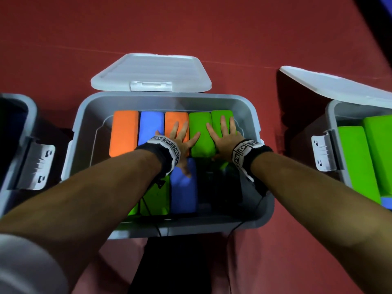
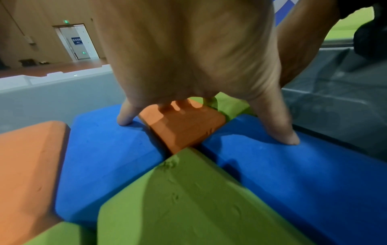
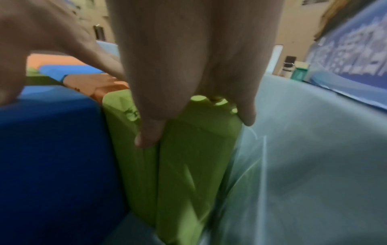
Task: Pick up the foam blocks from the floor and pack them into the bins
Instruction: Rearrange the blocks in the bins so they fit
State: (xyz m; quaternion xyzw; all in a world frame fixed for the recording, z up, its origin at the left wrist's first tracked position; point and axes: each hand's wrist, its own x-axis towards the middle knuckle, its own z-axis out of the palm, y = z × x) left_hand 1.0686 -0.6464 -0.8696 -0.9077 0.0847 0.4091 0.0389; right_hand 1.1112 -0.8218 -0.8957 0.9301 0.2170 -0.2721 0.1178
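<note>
Both your hands lie flat, fingers spread, on blocks in the middle bin. Your left hand presses an orange block; your right hand presses two green blocks. Back row: two orange, one blue, two green.

Foam blocks packed in middle bin, between two bins

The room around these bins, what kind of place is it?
Probably a sports hall or large activity room. A red floor spreads wide under the bin of foam blocks, and the left wrist view shows a tall plain wall with a door under a green exit sign.
</note>
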